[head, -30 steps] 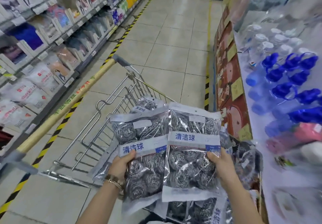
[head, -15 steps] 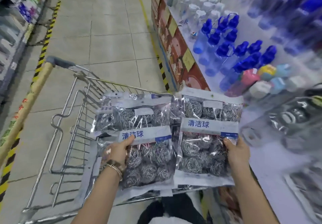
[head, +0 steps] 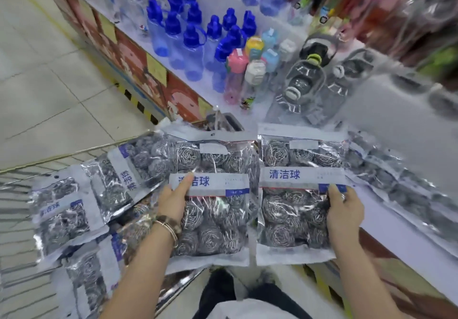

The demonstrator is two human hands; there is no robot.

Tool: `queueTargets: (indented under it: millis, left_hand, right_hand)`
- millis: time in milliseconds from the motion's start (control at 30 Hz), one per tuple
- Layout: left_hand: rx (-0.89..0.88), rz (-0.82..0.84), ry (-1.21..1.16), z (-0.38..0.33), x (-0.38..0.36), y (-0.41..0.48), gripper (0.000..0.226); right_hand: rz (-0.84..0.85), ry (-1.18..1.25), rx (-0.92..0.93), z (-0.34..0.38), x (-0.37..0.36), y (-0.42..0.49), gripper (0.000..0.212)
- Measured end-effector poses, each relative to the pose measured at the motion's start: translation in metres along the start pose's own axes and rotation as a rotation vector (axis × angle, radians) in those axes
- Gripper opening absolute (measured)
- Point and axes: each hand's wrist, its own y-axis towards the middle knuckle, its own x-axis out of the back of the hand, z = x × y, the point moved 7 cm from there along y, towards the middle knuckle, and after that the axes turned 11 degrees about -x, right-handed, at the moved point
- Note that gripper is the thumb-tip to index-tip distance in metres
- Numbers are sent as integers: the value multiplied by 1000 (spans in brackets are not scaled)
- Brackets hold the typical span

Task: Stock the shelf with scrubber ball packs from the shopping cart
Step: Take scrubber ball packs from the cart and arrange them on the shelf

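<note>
The left hand (head: 173,201) pinches one scrubber ball pack (head: 215,222) by its side, thumb on the label. The right hand (head: 344,211) pinches a second pack (head: 292,209) the same way. Left of the hands, more packs (head: 62,215) lie in the shopping cart (head: 57,157), and the shelf (head: 409,120) is just past the right hand.

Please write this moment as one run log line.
left hand: grips left pack | right hand: grips right pack | cart: more packs inside
</note>
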Motion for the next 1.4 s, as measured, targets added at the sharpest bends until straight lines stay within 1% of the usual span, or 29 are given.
queueTargets:
  millis: [33,133,233,300,433,500,600,700,833,933,967,1033,1067,1133,1167,1267,1333,1400]
  left_hand:
    - [-13,43,25,-2,-13,1,32]
    - [-46,118,75,-9,-48,-1,29]
    - [-27,203,99,-7,-89,-8,35]
    - [-38,249,115,-8,-117,-19,33]
    - [-72,363,181,-15,-181,-54,38]
    - [-93,441,204,-17,-216,-79,29]
    - [-146,549,251,-17,-268,-122,27]
    - [-148,642,275,-9,-319,-170,27]
    - [-163,735,285,9,-382,-243,24]
    - [-141,794,297,29,-425,-296,21]
    - [-133,812,301,36,-439,-313,22]
    - [-121,840,325,46,-464,-345,34]
    - [-126,852,349,49,-475,-360,34]
    - [-153,888,399,53,-497,-388,21]
    - [-177,909,428,54,-508,-401,20]
    - [-212,963,493,62,-541,-431,29]
    - [-208,986,507,73,-565,-441,50]
    - [-220,1004,525,83,-589,-448,62]
  right_hand:
    - [-22,8,-13,-5,9,2,15]
    - [-86,14,-32,-17,38,6,13]
    - [-169,24,-66,-35,71,12,12]
    - [-221,37,-88,-50,96,14,13]
    - [-342,69,-156,-92,154,18,15]
    - [-405,108,-220,-120,187,19,16]
    - [-489,181,-295,-161,241,15,17]
    - [-540,223,-304,-196,295,11,18]
    - [-616,272,-355,-245,369,9,11]
    - [-658,285,-369,-282,421,11,11]
    - [-672,295,-381,-296,436,12,12]
    - [-689,311,-420,-324,464,12,13]
    - [-706,318,-438,-338,477,11,14]
    - [-757,321,-465,-361,501,8,16]
    - [-784,324,-484,-370,512,7,16]
    - [-832,390,-523,-394,538,6,17]
    - [-852,405,-534,-404,552,9,19]
    - [-873,392,-542,-411,566,15,21]
